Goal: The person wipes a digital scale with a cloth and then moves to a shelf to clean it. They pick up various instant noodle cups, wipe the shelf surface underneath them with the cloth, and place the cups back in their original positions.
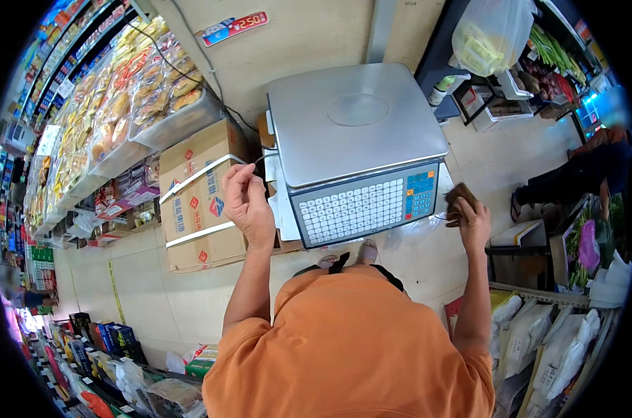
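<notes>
A weighing scale with a bare steel platter [357,120] and a sloping keypad [355,211] stands before me. Off its right front corner, my right hand [472,219] grips a crumpled brown cloth [458,204]. My left hand [249,201] is raised beside the scale's left edge, fingers curled towards the thumb; whether something thin is between them cannot be told. A thin cable runs behind its fingertips to the scale.
Left of the scale stands a strapped cardboard carton [203,204], below clear bins of packaged bread [164,117]. A plastic bag [491,39] hangs at upper right. Another person [582,167] is at the far right, near vegetable crates. Shelves of packaged goods [540,345] lie lower right.
</notes>
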